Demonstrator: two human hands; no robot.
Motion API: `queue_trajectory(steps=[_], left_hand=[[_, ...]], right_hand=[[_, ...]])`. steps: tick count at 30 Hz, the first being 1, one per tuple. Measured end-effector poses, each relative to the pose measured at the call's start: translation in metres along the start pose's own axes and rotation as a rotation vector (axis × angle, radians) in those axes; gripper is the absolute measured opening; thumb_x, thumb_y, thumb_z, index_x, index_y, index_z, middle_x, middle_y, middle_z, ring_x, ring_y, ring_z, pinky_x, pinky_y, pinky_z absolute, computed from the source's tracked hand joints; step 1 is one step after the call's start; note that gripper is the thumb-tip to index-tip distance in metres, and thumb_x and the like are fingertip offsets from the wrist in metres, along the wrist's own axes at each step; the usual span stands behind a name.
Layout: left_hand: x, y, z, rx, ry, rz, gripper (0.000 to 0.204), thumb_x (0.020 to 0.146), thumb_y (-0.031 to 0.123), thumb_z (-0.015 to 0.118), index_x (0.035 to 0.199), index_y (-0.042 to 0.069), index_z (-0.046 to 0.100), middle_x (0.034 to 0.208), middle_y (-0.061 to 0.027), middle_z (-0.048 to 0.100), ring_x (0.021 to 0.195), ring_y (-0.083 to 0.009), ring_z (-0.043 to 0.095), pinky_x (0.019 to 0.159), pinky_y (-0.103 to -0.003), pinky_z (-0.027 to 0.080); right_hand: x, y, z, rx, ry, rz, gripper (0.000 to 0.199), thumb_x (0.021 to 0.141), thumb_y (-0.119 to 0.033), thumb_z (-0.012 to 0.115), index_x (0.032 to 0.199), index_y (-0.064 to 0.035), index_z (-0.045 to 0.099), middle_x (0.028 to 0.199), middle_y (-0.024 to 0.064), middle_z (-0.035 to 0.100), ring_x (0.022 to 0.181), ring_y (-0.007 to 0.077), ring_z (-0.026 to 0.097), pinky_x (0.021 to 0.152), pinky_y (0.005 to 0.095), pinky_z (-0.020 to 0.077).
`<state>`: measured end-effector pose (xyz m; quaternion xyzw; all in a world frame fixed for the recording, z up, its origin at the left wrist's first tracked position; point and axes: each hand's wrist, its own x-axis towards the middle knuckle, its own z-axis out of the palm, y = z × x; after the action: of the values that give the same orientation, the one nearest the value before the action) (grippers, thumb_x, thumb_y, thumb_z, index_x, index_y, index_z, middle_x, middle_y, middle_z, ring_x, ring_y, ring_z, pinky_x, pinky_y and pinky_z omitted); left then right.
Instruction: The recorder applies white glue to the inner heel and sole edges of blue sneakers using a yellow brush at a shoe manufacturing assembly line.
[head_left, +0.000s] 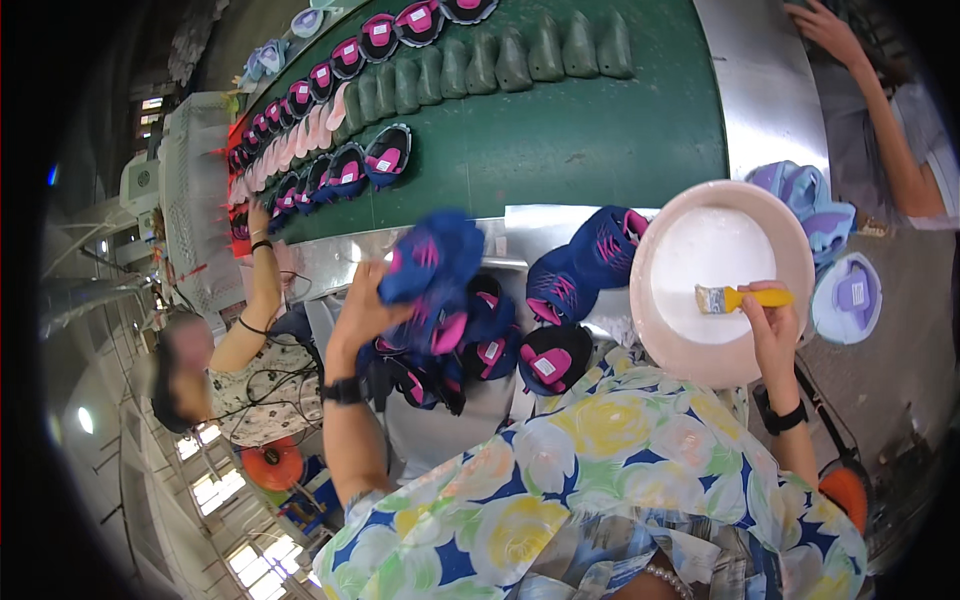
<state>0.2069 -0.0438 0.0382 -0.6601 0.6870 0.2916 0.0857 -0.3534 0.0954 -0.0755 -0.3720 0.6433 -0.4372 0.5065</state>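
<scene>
My left hand (362,308) is closed on a blue shoe upper (440,250) with pink lacing, smeared by motion. It hangs above a pile of similar blue and pink uppers (488,352) in front of me. My right hand (773,335) pinches the yellow handle of a paintbrush (745,298). The brush lies level over a pale pink basin (790,235) that holds white liquid (705,245). More blue uppers (585,262) rest against the basin's left side, and a dark upper with a pink lining (553,360) sits near my lap.
A green conveyor belt (540,135) carries rows of shoe uppers (388,155) and dark green shoe lasts (512,60). Its metal edge (770,90) runs along the right. Lilac uppers (848,298) lie beside the basin. Co-workers are at left (270,370) and upper right (900,150).
</scene>
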Motion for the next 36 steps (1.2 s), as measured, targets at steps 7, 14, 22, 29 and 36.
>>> queue_trajectory(steps=[7,14,22,29,36], left_hand=[[0.008,0.071,0.091,0.109,0.157,0.115,0.061,0.079,0.029,0.079,0.129,0.006,0.055,0.109,-0.0191,0.066,0.104,-0.0384,0.064,0.087,-0.047,0.051],[0.144,0.242,0.233,-0.063,0.032,-0.004,0.052,0.088,0.039,0.060,0.123,0.001,0.056,0.116,-0.0312,0.062,0.104,-0.0467,0.063,0.090,-0.050,0.052],[0.130,0.208,0.199,0.296,-0.174,0.157,0.038,0.077,0.021,0.062,0.101,-0.007,0.066,0.113,-0.0300,0.065,0.107,-0.0419,0.064,0.092,-0.046,0.052],[0.099,0.172,0.094,-1.489,-0.113,-0.125,0.048,0.091,-0.002,0.058,0.138,-0.001,0.047,0.131,-0.0151,0.058,0.109,-0.0217,0.065,0.085,-0.036,0.056],[0.071,0.228,0.123,-0.864,-0.318,0.352,0.046,0.093,0.007,0.064,0.136,0.003,0.049,0.127,-0.0107,0.062,0.115,-0.0225,0.062,0.100,-0.039,0.053]], right_hand=[[0.004,0.003,0.007,-0.256,0.022,-0.155,0.013,0.092,-0.009,0.067,0.099,0.0020,0.063,0.095,0.0104,0.067,0.082,0.0189,0.067,0.074,0.0280,0.0518],[0.019,0.021,0.056,-0.314,-0.003,-0.211,0.014,0.091,-0.010,0.066,0.099,0.0005,0.061,0.093,0.0166,0.066,0.086,0.0321,0.066,0.078,0.0386,0.0526],[-0.003,0.019,0.026,-0.669,-0.318,-0.348,0.014,0.085,-0.008,0.066,0.094,-0.0035,0.058,0.088,0.0146,0.063,0.089,0.0339,0.062,0.079,0.0446,0.0494],[0.001,0.005,-0.039,-0.564,-0.125,-0.344,0.015,0.085,-0.007,0.068,0.098,-0.0018,0.062,0.093,0.0167,0.065,0.089,0.0352,0.063,0.080,0.0400,0.0512],[0.014,-0.083,-0.049,-0.135,-0.068,-0.430,0.014,0.091,-0.009,0.066,0.103,-0.0021,0.064,0.100,0.0080,0.069,0.093,0.0201,0.066,0.084,0.0296,0.0490]])
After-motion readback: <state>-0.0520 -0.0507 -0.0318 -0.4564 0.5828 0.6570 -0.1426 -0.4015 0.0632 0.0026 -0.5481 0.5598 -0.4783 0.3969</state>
